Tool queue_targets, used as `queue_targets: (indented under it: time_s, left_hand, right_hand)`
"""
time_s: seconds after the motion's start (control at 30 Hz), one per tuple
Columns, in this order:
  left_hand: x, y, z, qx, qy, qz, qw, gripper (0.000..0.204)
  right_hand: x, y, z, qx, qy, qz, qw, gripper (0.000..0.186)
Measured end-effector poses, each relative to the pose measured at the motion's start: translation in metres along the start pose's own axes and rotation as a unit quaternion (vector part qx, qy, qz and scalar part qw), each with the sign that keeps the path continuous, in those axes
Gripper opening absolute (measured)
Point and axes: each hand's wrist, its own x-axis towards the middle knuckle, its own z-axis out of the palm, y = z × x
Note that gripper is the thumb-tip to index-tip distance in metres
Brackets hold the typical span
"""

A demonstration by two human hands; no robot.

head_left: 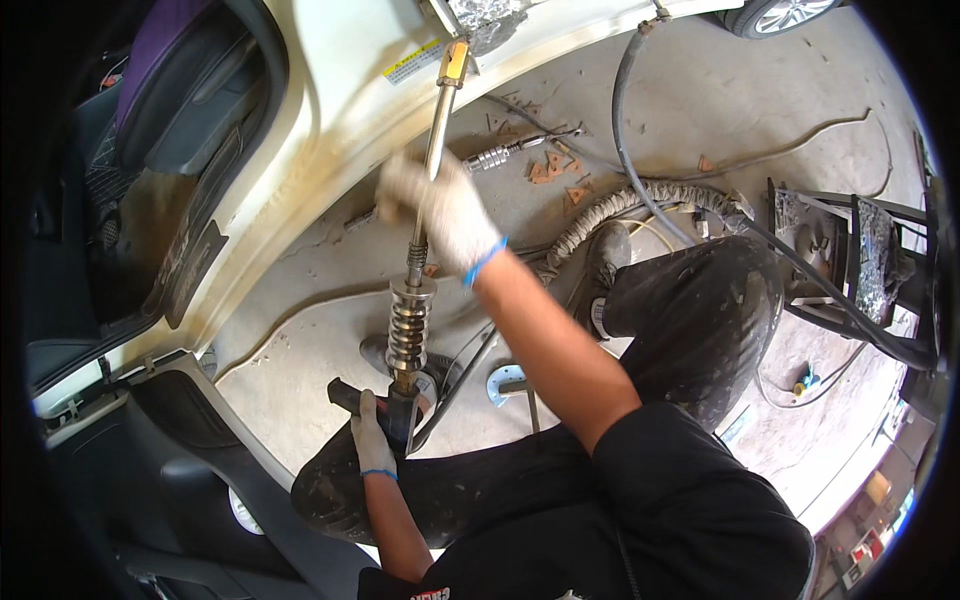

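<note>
A long metal slide hammer (408,335), with a ribbed silver weight and a bright shaft, runs from near my lap up to the pale car body. Its brass-coloured far end (455,62) meets the sill beside a yellow label. My left hand (370,437), in a whitish glove, is closed round the black grip at the tool's near end. Higher up, my right hand (450,212), gloved too, is at the shaft above the weight. Motion smears its fingers, so their hold cannot be made out.
A second slide hammer (490,157) lies on the concrete floor near the sill, close to several rusty triangular plates (547,167). A wrapped hose (590,220) and cables cross the floor. To the right stands a black-framed cart (850,260). An open car door (190,470) is at left.
</note>
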Motion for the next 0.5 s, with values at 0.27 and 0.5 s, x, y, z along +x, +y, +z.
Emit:
queue_targets:
  time_s: [0.27,0.5]
  left_hand:
    - [0.008,-0.008,-0.005,0.013,0.015,0.002,1.000,0.034]
    - [0.004,-0.008,0.001,0.017,-0.016,0.007,1.000,0.036]
  right_hand:
    - [-0.044,0.033,0.012,-0.017,0.039,0.163,0.986,0.014]
    - [0.026,-0.032,-0.007,0.007,0.025,0.093,0.995,0.019]
